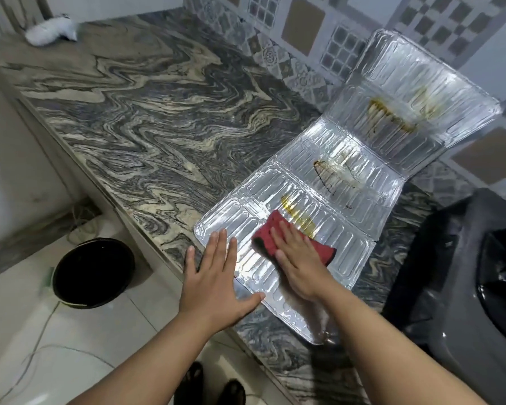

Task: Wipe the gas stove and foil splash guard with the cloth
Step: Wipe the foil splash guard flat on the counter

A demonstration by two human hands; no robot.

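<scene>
The foil splash guard point(342, 182) lies unfolded on the marble counter, its far panel leaning up against the tiled wall. Yellow-brown grease stains mark three of its panels. My right hand point(300, 260) presses flat on a red cloth point(268, 232) on the nearest panel, just below the closest stain. My left hand point(216, 277) lies flat with fingers spread on the guard's near left corner, holding nothing. The black gas stove point(462, 287) stands at the right edge, partly cut off.
The marble counter point(146, 118) stretches left and back. A white cloth point(51, 30) lies at its far left corner. On the floor stand a black bucket point(92, 271) and a loose cable; my feet show at the bottom.
</scene>
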